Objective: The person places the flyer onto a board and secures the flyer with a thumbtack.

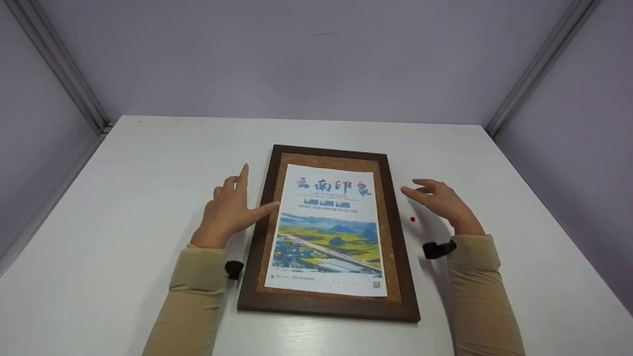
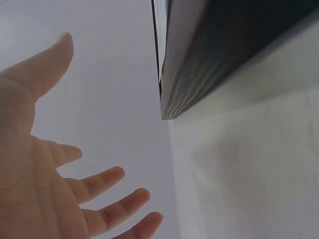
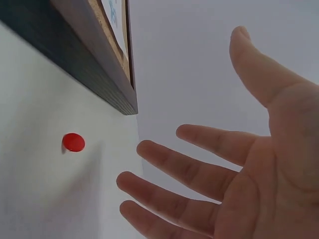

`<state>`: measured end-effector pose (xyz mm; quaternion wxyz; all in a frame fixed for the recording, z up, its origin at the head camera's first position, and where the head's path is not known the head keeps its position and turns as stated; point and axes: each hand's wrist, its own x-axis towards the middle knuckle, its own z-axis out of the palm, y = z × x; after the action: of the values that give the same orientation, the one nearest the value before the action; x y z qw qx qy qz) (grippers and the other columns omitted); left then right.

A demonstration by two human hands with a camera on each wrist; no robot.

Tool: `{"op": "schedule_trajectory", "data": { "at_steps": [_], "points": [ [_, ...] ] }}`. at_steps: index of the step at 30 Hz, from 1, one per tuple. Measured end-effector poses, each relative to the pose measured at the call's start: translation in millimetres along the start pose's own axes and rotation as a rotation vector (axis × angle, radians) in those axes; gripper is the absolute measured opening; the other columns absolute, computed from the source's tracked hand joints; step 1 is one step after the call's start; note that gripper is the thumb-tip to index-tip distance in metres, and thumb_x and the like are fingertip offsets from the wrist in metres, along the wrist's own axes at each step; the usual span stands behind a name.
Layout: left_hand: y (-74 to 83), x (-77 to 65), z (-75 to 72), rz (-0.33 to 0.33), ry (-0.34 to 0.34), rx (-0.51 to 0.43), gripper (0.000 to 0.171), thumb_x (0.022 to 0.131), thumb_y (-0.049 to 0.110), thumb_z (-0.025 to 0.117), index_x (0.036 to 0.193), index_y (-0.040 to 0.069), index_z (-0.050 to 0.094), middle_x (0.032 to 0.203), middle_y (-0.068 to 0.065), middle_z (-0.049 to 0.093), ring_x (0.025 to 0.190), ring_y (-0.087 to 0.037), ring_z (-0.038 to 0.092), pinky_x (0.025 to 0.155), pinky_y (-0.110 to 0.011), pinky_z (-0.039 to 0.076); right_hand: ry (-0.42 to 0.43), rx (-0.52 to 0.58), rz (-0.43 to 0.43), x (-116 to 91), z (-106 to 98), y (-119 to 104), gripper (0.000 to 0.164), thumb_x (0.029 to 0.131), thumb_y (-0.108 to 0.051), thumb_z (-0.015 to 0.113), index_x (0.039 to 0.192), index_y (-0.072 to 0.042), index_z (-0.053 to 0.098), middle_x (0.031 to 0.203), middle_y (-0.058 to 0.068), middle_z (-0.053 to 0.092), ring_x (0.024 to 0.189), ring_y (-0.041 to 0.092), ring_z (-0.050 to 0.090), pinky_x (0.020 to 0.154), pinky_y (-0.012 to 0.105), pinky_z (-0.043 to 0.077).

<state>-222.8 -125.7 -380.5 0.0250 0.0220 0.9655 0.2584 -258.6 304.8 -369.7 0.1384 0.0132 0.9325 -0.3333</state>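
A cork board (image 1: 330,160) in a dark brown wooden frame (image 1: 326,307) lies flat on the table. On it rests a printed poster (image 1: 326,237) with a landscape and Chinese lettering, slightly askew to the frame. My left hand (image 1: 227,210) hovers at the frame's left side, fingers spread, its thumb overlapping the poster's edge in the head view. The left wrist view shows that hand (image 2: 45,179) holding nothing. Off the frame's right side, my right hand (image 1: 440,200) is raised with relaxed fingers and an empty palm (image 3: 259,194). Below it lies a small round red piece (image 3: 74,142), like a thumbtack.
The white table (image 1: 163,163) extends to both sides of the board. A pale wall (image 1: 306,64) rises behind it, with side panels and metal posts (image 1: 544,66) at the corners. Black wrist devices (image 1: 438,249) sit at both cuffs.
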Motion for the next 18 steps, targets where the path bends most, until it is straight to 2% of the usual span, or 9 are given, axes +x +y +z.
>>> {"op": "schedule_trajectory", "data": {
  "at_steps": [4,9,18],
  "points": [
    [-0.3,-0.9,4.0,0.009,-0.067,0.021,0.106,0.088,0.064,0.061,0.16,0.007,0.009,0.156,-0.029,0.029,0.135,-0.05,0.04,0.1,-0.064,0.044,-0.006,-0.033,0.033,2.7,3.6,1.5,0.097,0.089,-0.071,0.054,0.156,-0.006,0.029,0.154,0.03,0.034,0.141,0.048,0.034,0.112,0.063,0.033],
    [-0.2,-0.8,6.1,0.02,-0.151,0.053,0.099,0.092,0.06,0.059,0.159,0.003,0.014,0.153,-0.032,0.033,0.131,-0.05,0.045,0.099,-0.063,0.045,-0.017,-0.07,0.036,4.5,4.0,5.2,0.09,0.093,-0.064,0.053,0.152,0.001,0.034,0.15,0.033,0.039,0.129,0.047,0.051,0.106,0.058,0.042],
    [-2.5,-1.7,9.2,0.015,-0.182,0.09,0.1,0.088,0.062,0.063,0.157,0.001,0.023,0.152,-0.031,0.035,0.134,-0.051,0.041,0.1,-0.064,0.043,-0.022,-0.125,0.013,1.6,1.6,10.0,0.07,0.095,-0.05,0.06,0.136,0.006,0.052,0.135,0.032,0.054,0.108,0.038,0.063,0.089,0.045,0.053]
  ]
}}
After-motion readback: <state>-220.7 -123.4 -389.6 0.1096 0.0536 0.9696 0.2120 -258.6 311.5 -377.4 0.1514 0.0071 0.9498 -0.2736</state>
